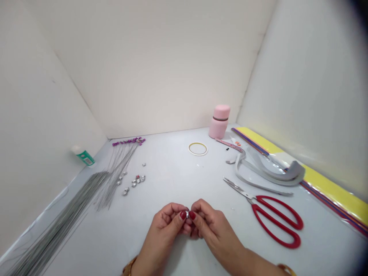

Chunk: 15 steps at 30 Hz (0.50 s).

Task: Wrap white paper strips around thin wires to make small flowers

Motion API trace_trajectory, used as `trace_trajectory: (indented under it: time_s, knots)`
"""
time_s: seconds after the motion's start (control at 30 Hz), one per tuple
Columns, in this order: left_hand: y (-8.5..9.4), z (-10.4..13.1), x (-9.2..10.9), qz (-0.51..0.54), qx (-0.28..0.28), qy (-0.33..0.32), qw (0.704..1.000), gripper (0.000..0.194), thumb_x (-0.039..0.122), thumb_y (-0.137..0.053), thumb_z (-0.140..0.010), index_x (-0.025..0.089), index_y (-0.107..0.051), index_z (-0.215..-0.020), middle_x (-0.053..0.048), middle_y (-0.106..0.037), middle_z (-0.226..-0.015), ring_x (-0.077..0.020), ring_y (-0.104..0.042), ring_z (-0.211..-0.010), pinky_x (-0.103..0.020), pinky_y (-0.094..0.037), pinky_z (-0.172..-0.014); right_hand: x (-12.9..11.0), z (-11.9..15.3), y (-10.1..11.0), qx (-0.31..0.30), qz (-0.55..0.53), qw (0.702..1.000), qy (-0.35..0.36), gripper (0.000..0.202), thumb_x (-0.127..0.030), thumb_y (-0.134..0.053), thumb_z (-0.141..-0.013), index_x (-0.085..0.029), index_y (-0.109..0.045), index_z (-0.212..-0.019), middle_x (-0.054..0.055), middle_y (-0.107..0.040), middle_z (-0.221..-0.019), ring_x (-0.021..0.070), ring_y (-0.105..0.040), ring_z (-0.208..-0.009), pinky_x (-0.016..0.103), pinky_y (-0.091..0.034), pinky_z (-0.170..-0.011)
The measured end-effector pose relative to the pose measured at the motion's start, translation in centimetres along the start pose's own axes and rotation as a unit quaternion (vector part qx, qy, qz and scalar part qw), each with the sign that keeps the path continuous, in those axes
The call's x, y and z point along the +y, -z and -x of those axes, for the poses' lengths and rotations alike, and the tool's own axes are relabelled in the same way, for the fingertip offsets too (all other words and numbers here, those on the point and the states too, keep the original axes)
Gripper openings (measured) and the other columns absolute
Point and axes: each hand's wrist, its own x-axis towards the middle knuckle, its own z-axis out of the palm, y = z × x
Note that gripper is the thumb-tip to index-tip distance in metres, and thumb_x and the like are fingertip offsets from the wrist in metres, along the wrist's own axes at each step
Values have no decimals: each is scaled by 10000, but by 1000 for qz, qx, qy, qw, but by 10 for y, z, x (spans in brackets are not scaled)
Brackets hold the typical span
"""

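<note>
Close to the table's front edge, my left hand (168,225) and my right hand (208,224) meet fingertip to fingertip. Both are closed in a pinch on one small shiny silver piece (187,215), which shows between the two thumbnails; the fingers hide most of it. Further left on the table lie several small silver pieces (134,184) that look like puffy folded paper stars, one with a red mark. Red-handled scissors (253,200) rest to the right of my right hand, blades pointing away and to the left.
At left are a bundle of thin grey wires (66,214), purple-tipped wires (123,153) and a green-and-white tube (85,157). A tape ring (197,154) lies mid-table. Toward the right are a pink flask (219,124), silver-grey strips (268,175) and coloured sheets in clear wrap (324,184). White walls enclose the table.
</note>
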Motion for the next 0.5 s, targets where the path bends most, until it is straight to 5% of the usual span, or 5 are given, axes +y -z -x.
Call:
trace_trajectory:
  time_s: [0.5]
  knots:
    - [1,0,-2,-21,1,-14,1000,121,243,-565,-789,137,-569,-731,-3,-562,-584,-109,-511,-561,-251,-397,-594,5,1,-1,-38,87,995,9,291,-353,-289,-902,-197,-452,-718,-34,-473,-565,89,-439,-491,191,-363,-501]
